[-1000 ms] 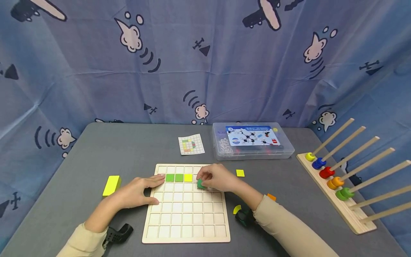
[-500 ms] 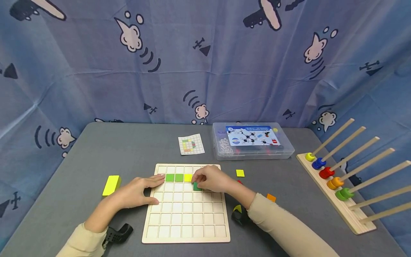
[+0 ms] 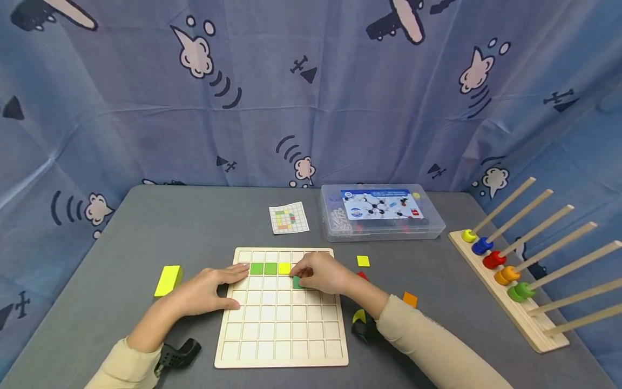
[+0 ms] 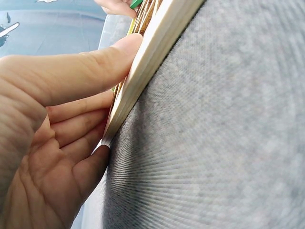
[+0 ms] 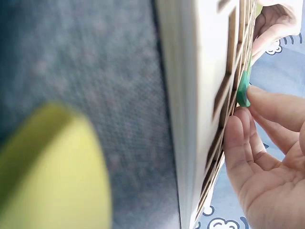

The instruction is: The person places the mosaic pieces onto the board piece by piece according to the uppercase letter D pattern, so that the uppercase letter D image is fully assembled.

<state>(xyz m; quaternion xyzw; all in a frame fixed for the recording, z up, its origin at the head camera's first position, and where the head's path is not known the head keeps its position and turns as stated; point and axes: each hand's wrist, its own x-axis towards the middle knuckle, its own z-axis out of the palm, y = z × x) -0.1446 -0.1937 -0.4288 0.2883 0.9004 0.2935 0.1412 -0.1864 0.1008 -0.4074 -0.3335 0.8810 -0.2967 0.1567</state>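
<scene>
A person works at a grey bench [image 3: 209,221] with a pale wooden board [image 3: 272,314] that is marked into little squares. The left hand [image 3: 211,292] rests on the left edge of the board, with its fingers loose and its thumb spread away from them. They touch the wood. The right hand [image 3: 323,271] has its fingers bent around a dark green tile [image 3: 297,283] and pinches it by the edge. The tile is on the far part of the board, a little nearer to the person than the yellow tile [image 3: 284,268] and just to its right. I cannot tell if it lies all the way flat. Two light green tiles [image 3: 264,268] sit side by side in the same row as the yellow one, touching or almost touching.

Behind the board are a small card [image 3: 289,218] with a colored picture and a clear plastic box [image 3: 384,210] with a blue and white label. A yellow block [image 3: 168,281] lies left of the board. On the right lie a yellow square [image 3: 363,261], a red piece [image 3: 363,276], an orange piece [image 3: 410,300] and a round-edged yellow piece [image 3: 359,316]. Farther right is a wooden peg stand [image 3: 533,327] with colored rings. A blue curtain [image 3: 340,135] hangs behind everything.
</scene>
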